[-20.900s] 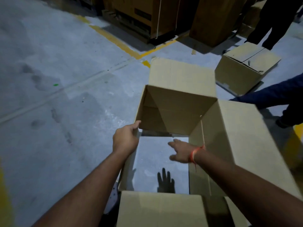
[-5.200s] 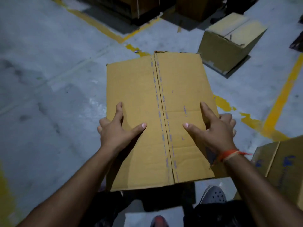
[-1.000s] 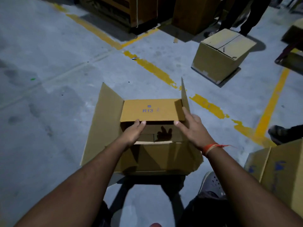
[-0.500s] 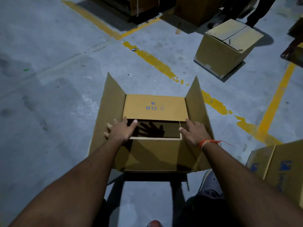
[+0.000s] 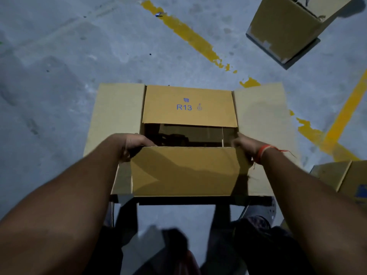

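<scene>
Cardboard box (image 5: pixel 188 105) sits on the floor (image 5: pixel 59 76) directly ahead, its long axis running left to right, and my left hand (image 5: pixel 134 143) and right hand (image 5: pixel 245 145), equally near, each curl over one end of the upper edge of its near flap (image 5: pixel 184 171).

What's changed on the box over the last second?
On the brown cardboard box, both side flaps swung out flat. The left hand and right hand drew back from the R13-printed far flap to grip the near flap. The far flap stays folded in.
</scene>
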Available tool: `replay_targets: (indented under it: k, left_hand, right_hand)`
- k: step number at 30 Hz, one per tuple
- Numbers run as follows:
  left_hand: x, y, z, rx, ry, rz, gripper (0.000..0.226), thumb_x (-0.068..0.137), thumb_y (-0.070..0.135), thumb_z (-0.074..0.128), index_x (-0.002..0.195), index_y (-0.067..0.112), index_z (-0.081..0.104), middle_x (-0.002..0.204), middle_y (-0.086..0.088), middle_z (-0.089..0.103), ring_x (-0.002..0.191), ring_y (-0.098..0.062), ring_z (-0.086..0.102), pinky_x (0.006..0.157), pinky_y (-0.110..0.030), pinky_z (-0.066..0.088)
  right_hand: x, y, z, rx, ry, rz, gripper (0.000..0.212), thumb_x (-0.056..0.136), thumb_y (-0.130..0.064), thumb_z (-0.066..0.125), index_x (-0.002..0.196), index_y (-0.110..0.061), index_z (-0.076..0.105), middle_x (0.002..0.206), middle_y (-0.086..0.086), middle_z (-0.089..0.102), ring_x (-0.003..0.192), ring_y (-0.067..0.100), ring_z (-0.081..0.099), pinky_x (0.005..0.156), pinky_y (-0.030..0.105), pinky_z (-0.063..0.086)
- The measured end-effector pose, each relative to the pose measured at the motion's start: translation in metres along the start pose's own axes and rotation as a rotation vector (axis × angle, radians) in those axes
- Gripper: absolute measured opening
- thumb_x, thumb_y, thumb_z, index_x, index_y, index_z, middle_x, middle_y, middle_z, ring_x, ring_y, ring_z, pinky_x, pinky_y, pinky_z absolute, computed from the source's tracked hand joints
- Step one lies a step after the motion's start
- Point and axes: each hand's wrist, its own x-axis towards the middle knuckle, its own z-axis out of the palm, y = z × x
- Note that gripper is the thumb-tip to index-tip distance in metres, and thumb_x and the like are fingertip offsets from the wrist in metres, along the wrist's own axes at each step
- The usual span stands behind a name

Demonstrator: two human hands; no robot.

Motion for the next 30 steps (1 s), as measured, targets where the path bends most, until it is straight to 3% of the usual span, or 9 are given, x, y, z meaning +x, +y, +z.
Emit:
replay_targets:
  k: [4, 7, 10, 14, 17, 20, 25, 28, 30]
  left_hand:
    - [0.007, -0.007, -0.005, -0.16, -0.045, -0.004, 0.037, 0.084, 0.029, 0.079, 0.107, 0.001, 0.075, 0.096, -0.018, 0.074, 0.081, -0.028, 0.072, 0.07, -0.032, 0.058]
    - [0.01, -0.015, -0.001, -0.245, -0.029, 0.03, 0.027, 0.083, 0.024, 0.078, 0.097, 0.001, 0.076, 0.089, -0.019, 0.071, 0.072, -0.027, 0.071, 0.061, -0.029, 0.057]
    - [0.004, -0.017, 0.002, -0.274, -0.064, 0.03, 0.019, 0.079, 0.019, 0.077, 0.088, 0.002, 0.077, 0.082, -0.016, 0.07, 0.066, -0.024, 0.071, 0.057, -0.028, 0.057]
    - [-0.01, -0.022, -0.004, -0.145, -0.23, -0.042, 0.099, 0.05, 0.033, 0.099, 0.132, -0.004, 0.06, 0.114, -0.023, 0.07, 0.09, -0.03, 0.072, 0.077, -0.037, 0.061]
    - [-0.025, -0.023, 0.011, 0.064, -0.302, -0.087, 0.129, 0.057, 0.036, 0.096, 0.162, 0.021, 0.022, 0.161, -0.019, 0.033, 0.132, -0.036, 0.054, 0.106, -0.046, 0.05]
    - [-0.04, -0.024, 0.049, 0.301, -0.352, -0.02, 0.105, 0.068, 0.038, 0.087, 0.158, 0.027, 0.034, 0.164, -0.004, 0.033, 0.148, -0.027, 0.035, 0.119, -0.044, 0.034]
    - [-0.059, -0.047, 0.113, 0.198, -0.268, 0.08, 0.023, 0.093, 0.012, 0.065, 0.113, 0.012, 0.076, 0.095, -0.003, 0.07, 0.079, -0.012, 0.062, 0.064, -0.024, 0.044]
    - [-0.057, -0.087, 0.151, 0.108, -0.146, 0.052, 0.018, 0.089, 0.001, 0.062, 0.102, 0.004, 0.073, 0.079, -0.01, 0.066, 0.053, -0.01, 0.055, 0.05, -0.021, 0.041]
    - [-0.053, -0.111, 0.168, 0.047, -0.075, 0.004, 0.021, 0.082, 0.003, 0.067, 0.103, 0.006, 0.071, 0.094, -0.018, 0.07, 0.072, -0.019, 0.066, 0.064, -0.027, 0.056]
  right_hand:
    - [-0.004, 0.002, -0.002, 0.045, -0.016, 0.002, 0.018, 0.091, -0.032, 0.048, 0.081, -0.017, 0.052, 0.091, 0.017, 0.054, 0.081, 0.032, 0.054, 0.071, 0.041, 0.044]
    - [-0.005, 0.013, 0.002, 0.174, -0.027, 0.028, 0.02, 0.088, -0.029, 0.053, 0.099, -0.012, 0.055, 0.091, 0.015, 0.054, 0.085, 0.034, 0.055, 0.076, 0.043, 0.045]
    - [-0.005, 0.019, 0.002, 0.246, -0.054, -0.016, 0.072, 0.09, -0.023, 0.057, 0.155, -0.029, 0.027, 0.115, 0.018, 0.052, 0.085, 0.032, 0.059, 0.074, 0.037, 0.05]
    - [-0.025, 0.01, -0.007, 0.105, -0.234, -0.122, 0.086, 0.079, -0.018, 0.065, 0.157, -0.033, 0.031, 0.152, 0.02, 0.038, 0.117, 0.033, 0.057, 0.087, 0.039, 0.053]
    - [-0.045, 0.008, -0.002, -0.119, -0.44, -0.153, 0.072, 0.068, -0.013, 0.063, 0.137, -0.034, 0.057, 0.142, 0.013, 0.054, 0.127, 0.026, 0.055, 0.104, 0.037, 0.047]
    - [-0.074, 0.005, 0.024, -0.247, -0.519, -0.154, 0.054, 0.065, -0.006, 0.061, 0.115, -0.023, 0.072, 0.108, 0.006, 0.068, 0.106, 0.023, 0.062, 0.097, 0.037, 0.048]
    - [-0.104, 0.007, 0.08, -0.489, -0.511, -0.111, 0.042, 0.08, 0.007, 0.061, 0.105, -0.022, 0.078, 0.095, -0.002, 0.072, 0.068, 0.004, 0.061, 0.056, 0.018, 0.045]
    - [-0.107, 0.025, 0.123, -0.594, -0.452, -0.103, 0.045, 0.075, 0.002, 0.063, 0.108, -0.025, 0.079, 0.097, -0.008, 0.077, 0.079, 0.006, 0.067, 0.072, 0.018, 0.053]
    - [-0.108, 0.041, 0.15, -0.658, -0.394, -0.096, 0.048, 0.077, -0.005, 0.063, 0.119, -0.026, 0.074, 0.115, -0.007, 0.074, 0.101, 0.014, 0.068, 0.095, 0.029, 0.054]
